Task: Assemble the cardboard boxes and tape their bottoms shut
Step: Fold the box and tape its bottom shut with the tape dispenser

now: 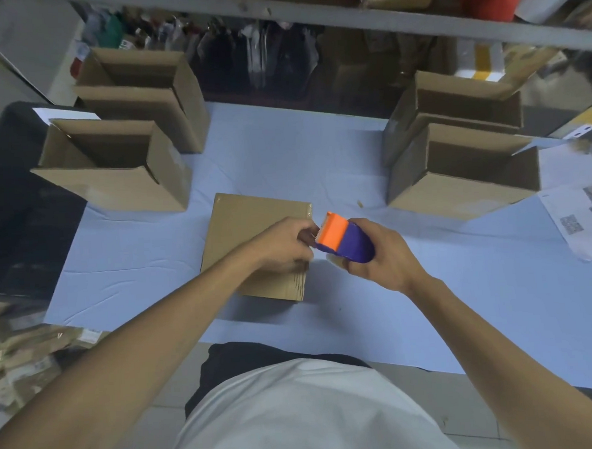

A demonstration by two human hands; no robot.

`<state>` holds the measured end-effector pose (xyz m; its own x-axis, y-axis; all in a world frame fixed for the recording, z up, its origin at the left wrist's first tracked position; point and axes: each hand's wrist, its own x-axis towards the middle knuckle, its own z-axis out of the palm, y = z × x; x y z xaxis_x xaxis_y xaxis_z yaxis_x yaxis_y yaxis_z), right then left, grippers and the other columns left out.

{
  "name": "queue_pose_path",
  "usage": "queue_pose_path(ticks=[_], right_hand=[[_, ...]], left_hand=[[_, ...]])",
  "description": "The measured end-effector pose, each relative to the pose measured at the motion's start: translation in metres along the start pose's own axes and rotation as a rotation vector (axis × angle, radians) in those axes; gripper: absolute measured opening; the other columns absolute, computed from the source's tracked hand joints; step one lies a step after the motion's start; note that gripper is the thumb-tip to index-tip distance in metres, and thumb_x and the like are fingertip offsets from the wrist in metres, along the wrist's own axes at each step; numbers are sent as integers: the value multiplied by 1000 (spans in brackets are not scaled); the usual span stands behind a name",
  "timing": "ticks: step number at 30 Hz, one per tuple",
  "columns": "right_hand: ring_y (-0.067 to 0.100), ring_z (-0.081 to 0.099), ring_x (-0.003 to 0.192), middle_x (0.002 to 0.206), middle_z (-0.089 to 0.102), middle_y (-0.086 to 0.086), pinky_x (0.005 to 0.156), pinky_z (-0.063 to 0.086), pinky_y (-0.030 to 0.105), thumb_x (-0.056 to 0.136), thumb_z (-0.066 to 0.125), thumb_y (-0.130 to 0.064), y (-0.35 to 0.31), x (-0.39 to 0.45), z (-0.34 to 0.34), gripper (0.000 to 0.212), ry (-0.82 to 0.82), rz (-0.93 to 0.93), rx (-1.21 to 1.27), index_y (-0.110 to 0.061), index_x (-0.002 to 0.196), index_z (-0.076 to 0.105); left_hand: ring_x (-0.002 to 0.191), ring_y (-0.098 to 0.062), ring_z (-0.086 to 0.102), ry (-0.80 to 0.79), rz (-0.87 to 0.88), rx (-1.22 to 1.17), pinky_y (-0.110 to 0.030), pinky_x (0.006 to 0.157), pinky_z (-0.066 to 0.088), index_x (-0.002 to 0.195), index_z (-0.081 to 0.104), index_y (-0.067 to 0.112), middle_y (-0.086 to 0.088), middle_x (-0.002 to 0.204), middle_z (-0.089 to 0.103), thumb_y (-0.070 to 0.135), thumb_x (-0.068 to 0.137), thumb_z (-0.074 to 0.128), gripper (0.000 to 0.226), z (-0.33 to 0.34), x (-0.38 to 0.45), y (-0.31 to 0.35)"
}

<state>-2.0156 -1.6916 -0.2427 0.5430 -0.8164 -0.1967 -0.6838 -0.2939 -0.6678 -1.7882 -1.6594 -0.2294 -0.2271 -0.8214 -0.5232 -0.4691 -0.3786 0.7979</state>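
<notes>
A cardboard box (250, 226) stands bottom-up in the middle of the blue table (360, 306), its flaps folded shut. My left hand (285, 245) rests on the box's right edge, fingers pinched at the tape end by the dispenser's teeth. My right hand (385, 254) grips a purple and orange tape dispenser (343, 239) just off the box's right side, its orange blade end pointing at my left fingers.
Two open assembled boxes stand at the left (113, 172) (137, 95) and two at the right (463, 177) (459, 102). Printed sheets (582, 219) lie at the right edge. A dark surface (16, 211) lies to the left, packets (27, 355) below it.
</notes>
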Motion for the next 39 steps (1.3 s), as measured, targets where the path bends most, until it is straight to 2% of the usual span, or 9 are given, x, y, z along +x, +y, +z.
queue_pose_path(ticks=[5,9,13,17,22,24,29,33,39], right_hand=[[10,59,93,109,60,-15,73,55,25,72,83,-48,-4,-2,0,64,1,11,79,-33,124,48],[9,58,98,114,59,-15,73,52,19,70,86,-36,-2,-4,-3,68,-3,-6,121,-30,127,49],[-1,55,102,115,57,-16,73,46,8,67,88,-23,1,-7,-5,73,-13,-29,196,-26,130,50],[-9,50,107,114,51,-30,74,45,3,67,88,-19,1,-12,-7,75,-17,-50,236,-33,128,46],[-8,50,109,115,49,-34,73,46,3,67,88,-20,2,-15,-6,78,-8,-46,240,-37,128,43],[-8,51,108,113,50,-36,74,46,4,65,86,-23,2,-17,-8,76,1,-45,259,-40,126,44],[1,55,106,113,55,-32,75,49,10,64,82,-25,4,-22,-10,73,11,-53,284,-47,123,45],[3,55,107,116,55,-27,75,50,12,64,82,-26,9,-23,-10,74,7,-59,281,-41,127,46],[-4,52,110,115,51,-37,74,47,6,64,84,-28,9,-20,-9,76,-31,-78,232,-53,123,42]], left_hand=[[65,-2,58,193,43,58,-27,71,49,82,67,22,8,74,67,6,78,74,18,10,3,-9],[90,-11,63,303,-38,23,-25,82,50,109,64,18,2,100,67,13,84,67,25,9,9,-12],[82,-17,67,194,-39,-16,-28,77,52,97,68,15,-1,86,71,13,86,67,11,6,12,-5],[69,-1,57,181,-16,-4,-18,68,42,78,68,21,12,75,66,10,89,63,17,9,10,0],[88,-20,66,126,-42,-37,-31,79,53,93,64,16,-2,94,70,14,89,64,4,12,10,0],[83,-20,68,74,-47,-84,-32,76,55,98,62,15,-5,95,70,11,85,68,15,15,9,0],[65,-15,64,183,-45,-165,-29,67,57,79,66,16,3,71,67,4,86,62,14,19,7,2],[62,-10,61,209,-50,-208,-29,67,54,77,68,15,4,72,67,13,85,67,8,19,6,3],[63,-8,62,220,-95,-189,-25,66,50,69,67,15,7,65,68,11,87,67,18,16,10,5]])
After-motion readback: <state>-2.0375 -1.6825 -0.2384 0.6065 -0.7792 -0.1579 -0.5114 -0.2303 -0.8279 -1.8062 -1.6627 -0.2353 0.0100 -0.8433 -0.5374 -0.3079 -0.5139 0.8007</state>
